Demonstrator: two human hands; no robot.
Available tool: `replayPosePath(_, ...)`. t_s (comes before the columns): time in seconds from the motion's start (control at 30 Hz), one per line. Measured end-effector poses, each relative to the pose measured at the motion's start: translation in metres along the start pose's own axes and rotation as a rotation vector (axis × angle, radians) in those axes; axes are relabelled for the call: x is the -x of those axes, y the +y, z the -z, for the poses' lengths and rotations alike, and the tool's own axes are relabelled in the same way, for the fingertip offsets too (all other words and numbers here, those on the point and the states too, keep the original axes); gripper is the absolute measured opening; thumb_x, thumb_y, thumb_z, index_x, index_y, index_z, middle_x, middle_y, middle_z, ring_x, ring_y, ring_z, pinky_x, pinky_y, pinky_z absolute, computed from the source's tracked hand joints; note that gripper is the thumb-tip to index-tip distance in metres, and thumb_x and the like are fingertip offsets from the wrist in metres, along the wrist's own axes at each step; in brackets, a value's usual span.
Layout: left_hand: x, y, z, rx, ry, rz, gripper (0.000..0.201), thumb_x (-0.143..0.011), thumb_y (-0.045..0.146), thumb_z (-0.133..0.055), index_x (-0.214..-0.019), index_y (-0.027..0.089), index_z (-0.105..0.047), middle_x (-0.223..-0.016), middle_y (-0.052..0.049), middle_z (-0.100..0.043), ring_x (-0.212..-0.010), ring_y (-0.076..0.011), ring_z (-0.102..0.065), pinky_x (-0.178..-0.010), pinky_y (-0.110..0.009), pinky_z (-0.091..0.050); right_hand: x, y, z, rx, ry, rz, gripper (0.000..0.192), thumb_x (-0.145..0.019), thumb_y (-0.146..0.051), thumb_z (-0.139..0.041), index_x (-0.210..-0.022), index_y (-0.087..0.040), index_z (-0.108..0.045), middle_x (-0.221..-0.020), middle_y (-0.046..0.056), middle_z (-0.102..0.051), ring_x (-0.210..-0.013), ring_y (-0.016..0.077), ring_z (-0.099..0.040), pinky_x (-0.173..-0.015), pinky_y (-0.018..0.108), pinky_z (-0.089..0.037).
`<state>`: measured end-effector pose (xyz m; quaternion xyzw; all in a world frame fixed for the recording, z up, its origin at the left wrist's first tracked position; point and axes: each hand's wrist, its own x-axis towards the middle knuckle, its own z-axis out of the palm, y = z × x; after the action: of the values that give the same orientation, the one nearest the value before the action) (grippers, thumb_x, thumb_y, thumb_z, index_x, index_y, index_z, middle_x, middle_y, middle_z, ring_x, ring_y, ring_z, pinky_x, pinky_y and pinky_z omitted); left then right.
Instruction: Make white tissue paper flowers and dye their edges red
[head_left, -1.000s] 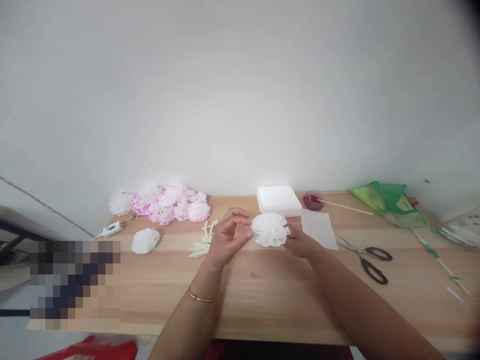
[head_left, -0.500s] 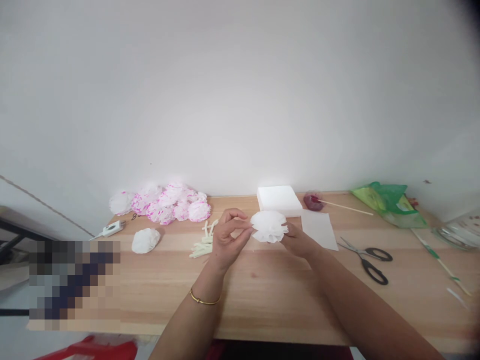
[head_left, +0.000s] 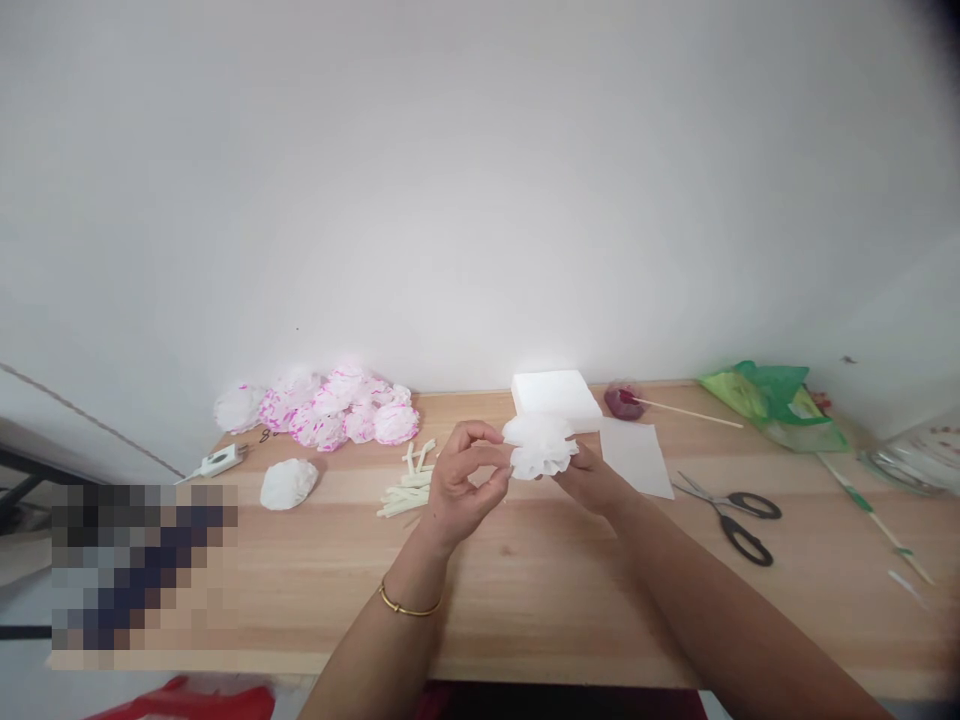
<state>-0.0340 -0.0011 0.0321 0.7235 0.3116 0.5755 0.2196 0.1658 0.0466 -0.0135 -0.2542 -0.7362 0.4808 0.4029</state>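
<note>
Above the wooden table [head_left: 525,590], just in front of the white paper stack [head_left: 556,395]: a white ruffled paper flower [head_left: 540,446], held up between both hands. Left hand [head_left: 461,485] with fingers pinched on the flower's left edge; right hand [head_left: 592,480] gripping it from behind and below, fingers mostly hidden, apparently closed on it. Left of the stack: cream strips [head_left: 409,480], pink-edged flowers [head_left: 330,410], a plain white flower [head_left: 289,483]. Right of the stack: a paper sheet [head_left: 636,457], scissors [head_left: 731,515].

Bright, even light; soft shadows; edges warped, top-right corner dark.
</note>
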Motion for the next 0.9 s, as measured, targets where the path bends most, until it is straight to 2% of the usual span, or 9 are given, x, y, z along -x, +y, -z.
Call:
replayPosePath(0.1,0.0,-0.001,0.0,0.025,0.009,0.017,0.007,-0.078,0.015,-0.061,-0.083,0.019,-0.064,-0.098,-0.008,-0.055,-0.094,-0.019,-0.055,-0.082,-0.037,-0.046,0.0,0.0,0.0,-0.016,-0.003,0.002,0.028,-0.088,-0.043,-0.05,-0.075,-0.019,-0.058,-0.076,0.004,-0.058,-0.073,0.0159,-0.053,-0.071,0.03,-0.045)
replayPosePath(0.27,0.002,-0.01,0.0,0.066,0.084,0.142,0.001,-0.078,0.019,-0.063,-0.079,0.019,-0.063,-0.097,-0.007,-0.056,-0.093,-0.0187,-0.055,-0.085,-0.037,-0.043,0.0,0.0,-0.001,-0.054,-0.024,-0.029,0.029,-0.089,-0.042,-0.05,-0.072,-0.018,-0.058,-0.075,0.003,-0.058,-0.074,0.0155,-0.053,-0.074,0.031,-0.045)
replayPosePath(0.4,0.003,-0.018,-0.001,0.111,0.085,0.218,0.002,-0.079,0.019,-0.063,-0.079,0.018,-0.061,-0.097,-0.007,-0.056,-0.094,-0.0183,-0.055,-0.086,-0.036,-0.042,0.0,0.0,-0.003,-0.097,0.004,-0.036,0.027,-0.087,-0.04,-0.053,-0.072,-0.018,-0.058,-0.078,0.004,-0.06,-0.078,0.0161,-0.054,-0.075,0.03,-0.044)
replayPosePath(0.77,-0.001,-0.02,-0.007,0.38,0.153,0.428,0.012,-0.074,0.025,-0.068,-0.072,0.017,-0.06,-0.084,-0.004,-0.057,-0.082,-0.0147,-0.055,-0.075,-0.028,-0.045,-0.002,-0.005,-0.005,-0.069,-0.02,-0.012,0.028,-0.089,-0.039,-0.048,-0.074,-0.018,-0.06,-0.078,0.004,-0.059,-0.078,0.0164,-0.054,-0.075,0.031,-0.043)
replayPosePath(0.9,0.001,-0.024,-0.005,0.309,0.294,0.375,0.008,-0.078,0.026,-0.064,-0.081,0.019,-0.061,-0.09,-0.004,-0.057,-0.087,-0.0155,-0.055,-0.08,-0.03,-0.046,-0.003,-0.004,-0.007,-0.102,0.041,-0.055,0.024,-0.085,-0.04,-0.055,-0.076,-0.019,-0.062,-0.077,0.004,-0.061,-0.076,0.0171,-0.055,-0.076,0.033,-0.045)
